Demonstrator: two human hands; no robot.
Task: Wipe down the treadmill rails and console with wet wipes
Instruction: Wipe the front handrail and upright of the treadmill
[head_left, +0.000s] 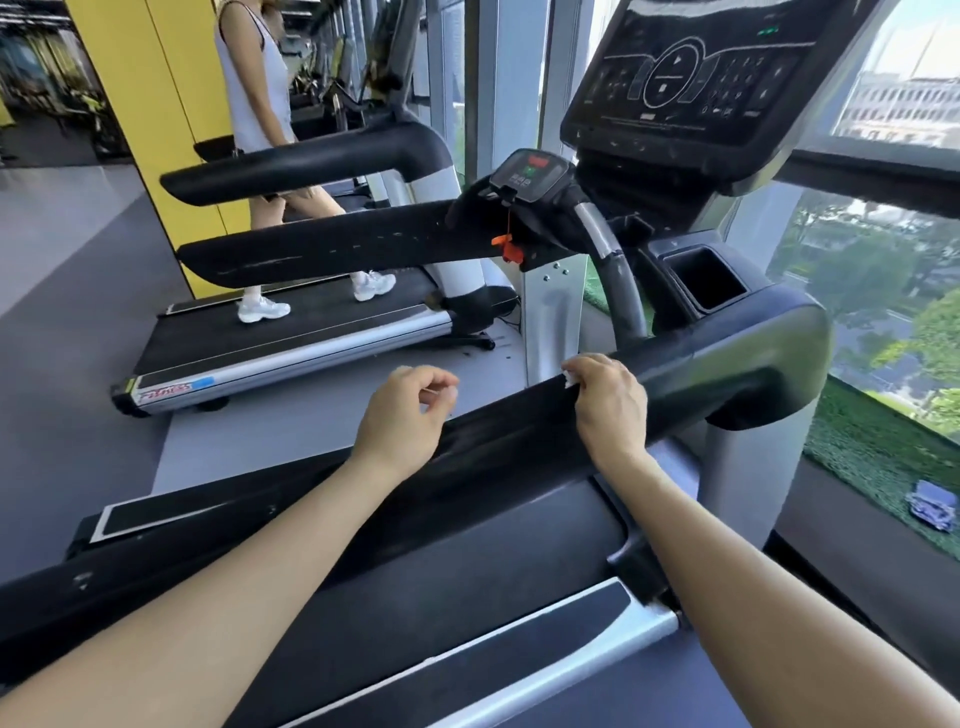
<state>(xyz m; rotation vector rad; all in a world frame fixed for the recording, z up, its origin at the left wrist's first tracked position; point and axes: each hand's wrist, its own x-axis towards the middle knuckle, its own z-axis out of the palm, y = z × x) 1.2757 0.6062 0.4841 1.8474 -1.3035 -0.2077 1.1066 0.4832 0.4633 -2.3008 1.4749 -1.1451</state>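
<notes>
- Both hands are up at the near rail (498, 431): the right hand (610, 402) has its fingers curled over the rail's top edge, pinching a small white wipe (570, 378) against it; the left hand (405, 415) hangs just beside the rail, fingers loosely curled, fingertips pinched together, and whether anything is in them is too small to tell.
- That wipe should handle as light, limp and damp, prone to bunching; spreading it flat under the fingers would likely cover more than the present pinch. Only a corner shows past the fingers.
- This rail is a fixed, stiff, black padded bar, glossy and smooth, running from lower left up to a rounded bend by the cup holder (706, 278).
- Beyond it, the far rail (332, 247) is matte black with scuffs, an orange safety clip (508, 248) hanging at its end.
- Farthest, the console (691, 73) is a dark, tilted panel with faint markings; probably best wiped with gentle pressure.
</notes>
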